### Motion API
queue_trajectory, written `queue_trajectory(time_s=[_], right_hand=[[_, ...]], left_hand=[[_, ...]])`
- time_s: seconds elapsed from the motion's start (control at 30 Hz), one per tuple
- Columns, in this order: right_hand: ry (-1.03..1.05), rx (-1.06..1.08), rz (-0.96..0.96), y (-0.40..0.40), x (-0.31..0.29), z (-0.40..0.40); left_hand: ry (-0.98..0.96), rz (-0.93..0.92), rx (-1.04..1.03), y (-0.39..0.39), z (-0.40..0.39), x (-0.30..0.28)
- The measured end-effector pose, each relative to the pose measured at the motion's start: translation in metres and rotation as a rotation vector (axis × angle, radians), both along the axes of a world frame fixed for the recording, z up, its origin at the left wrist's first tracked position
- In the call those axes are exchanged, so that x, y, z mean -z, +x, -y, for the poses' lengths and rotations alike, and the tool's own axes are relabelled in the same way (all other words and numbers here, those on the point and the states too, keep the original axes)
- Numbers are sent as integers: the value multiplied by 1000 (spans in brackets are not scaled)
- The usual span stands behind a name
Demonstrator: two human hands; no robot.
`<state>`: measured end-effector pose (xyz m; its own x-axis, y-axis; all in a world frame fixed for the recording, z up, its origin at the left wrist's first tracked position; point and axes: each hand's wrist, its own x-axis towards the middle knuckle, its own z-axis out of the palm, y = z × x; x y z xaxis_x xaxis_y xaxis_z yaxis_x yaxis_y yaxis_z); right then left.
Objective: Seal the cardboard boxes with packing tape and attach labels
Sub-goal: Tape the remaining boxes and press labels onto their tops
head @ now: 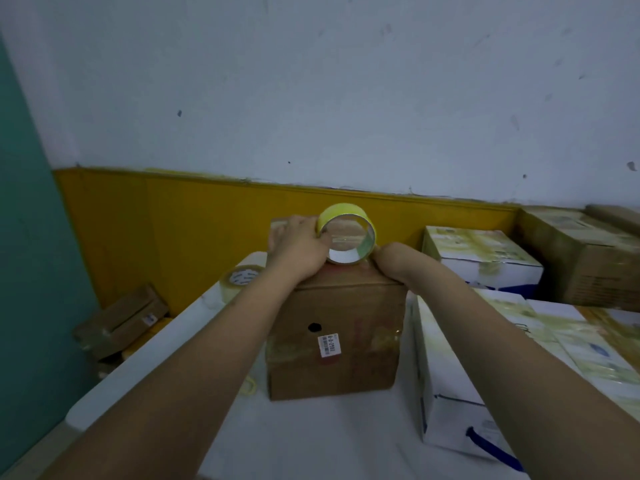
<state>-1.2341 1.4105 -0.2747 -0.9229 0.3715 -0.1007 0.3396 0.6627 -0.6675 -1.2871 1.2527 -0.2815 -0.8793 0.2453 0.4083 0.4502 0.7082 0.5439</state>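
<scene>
A white tabletop point(311, 441) carries a brown cardboard box point(332, 337) near its middle, a small barcode label point(328, 345) stuck on the side facing the camera. On top of the box stands a yellow tape roll point(346, 237), upright on its edge. The left hand point(299, 242) grips the roll's left rim, fingers curled round it. The right hand point(391, 259) lies at the roll's right, on the box top; whether it pinches anything cannot be told. Left of the box sits a clear tape roll point(240, 277). Right of the box, white cartons point(485, 261) crowd the tabletop. Behind the box, the wall is yellow low down point(173, 237) and pale above; flattened cardboard point(121, 323) lies below the tabletop's left edge.
</scene>
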Motion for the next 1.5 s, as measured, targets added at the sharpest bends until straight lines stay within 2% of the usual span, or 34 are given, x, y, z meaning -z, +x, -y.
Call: queue_trajectory(time_s=[0.07,0.13,0.17,0.23,0.3,0.33,0.47,0.6,0.67,0.73,0.8,0.83,0.87,0.93,0.97,1.03,1.17,1.23,1.37,1.5], right_hand=[[57,7,32,4,-2,1],[73,26,50,4,0,-2],[55,42,48,4,2,-3],[16,53,49,1,3,-4],[-23,72,52,-1,3,-4],[-67,79,48,-2,4,-5],[-303,88,60,-1,9,-10],[-419,69,96,0,12,-14],[-439,51,101,-1,15,-15],[-466,38,99,2,12,-17],[-525,85,73,9,13,-26],[-526,112,76,14,16,-29],[-517,131,88,18,29,-36],[-371,162,144,7,69,-54],[-325,173,142,2,83,-55],[-384,230,73,3,70,-40],[-382,149,-42,4,15,-22],[-451,53,17,2,-3,-17],[-414,-19,221,-2,-4,-14],[-454,-28,229,-1,2,-31]], left_hand=[[253,53,111,-1,19,-8],[498,50,45,-10,62,-24],[538,39,4,-16,90,-30],[354,55,-20,-20,142,-35],[50,87,78,-14,168,-23],[-29,89,129,-11,175,-9],[-8,-51,226,-10,189,53],[41,-133,248,-19,165,105],[202,-116,193,-20,147,126],[596,21,26,-18,129,141],[1098,297,-135,-6,107,154],[1268,466,-156,2,97,158],[1350,638,-118,11,85,159],[1351,878,9,24,65,153],[1332,933,58,29,59,146],[1348,918,127,23,59,137],[1344,877,-20,8,70,140],[1298,884,-67,9,67,145],[1325,931,-11,17,60,142],[1197,972,14,20,57,134]])
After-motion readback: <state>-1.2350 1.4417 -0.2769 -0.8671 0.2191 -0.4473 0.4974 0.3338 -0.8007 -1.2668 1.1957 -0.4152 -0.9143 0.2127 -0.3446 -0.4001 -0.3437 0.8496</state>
